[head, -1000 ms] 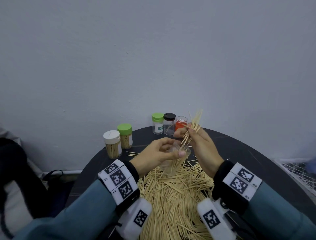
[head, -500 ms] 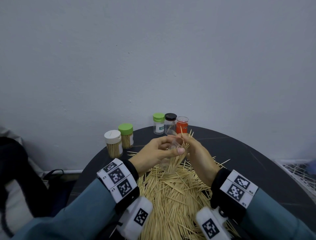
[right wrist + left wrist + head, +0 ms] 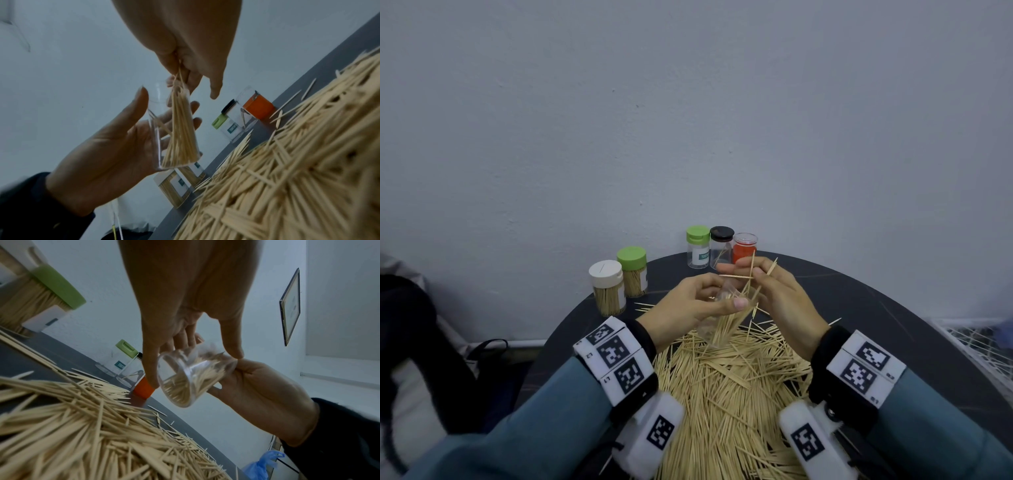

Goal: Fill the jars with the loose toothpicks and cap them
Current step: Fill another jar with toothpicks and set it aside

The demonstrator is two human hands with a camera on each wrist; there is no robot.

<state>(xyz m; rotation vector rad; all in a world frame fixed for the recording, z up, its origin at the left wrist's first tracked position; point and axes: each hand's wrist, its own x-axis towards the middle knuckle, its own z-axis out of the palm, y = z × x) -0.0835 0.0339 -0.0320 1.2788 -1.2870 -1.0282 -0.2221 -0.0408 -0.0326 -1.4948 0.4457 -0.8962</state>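
Note:
My left hand (image 3: 702, 303) grips a clear, uncapped jar (image 3: 717, 323), tilted with its mouth toward my right hand, just above the toothpick pile (image 3: 732, 387). The jar (image 3: 191, 378) holds a bundle of toothpicks (image 3: 180, 129) leaning inside it. My right hand (image 3: 770, 287) is at the jar's mouth and pinches the upper ends of several toothpicks (image 3: 751, 274), a few of which stick out crosswise between its fingers. In the right wrist view the right hand (image 3: 193, 81) pinches the bundle's tops while the left hand (image 3: 115, 146) cradles the jar (image 3: 156, 129).
On the round dark table (image 3: 893, 325), two capped jars full of toothpicks stand at the back left, one white-capped (image 3: 607, 287), one green-capped (image 3: 632, 275). By the wall stand a green-lidded jar (image 3: 698, 246), a black-lidded jar (image 3: 720, 246) and an orange jar (image 3: 744, 248).
My right hand has come down with its bundle, which stood high above the fingers a second ago and now sits mostly inside the jar. The left hand kept holding the jar.

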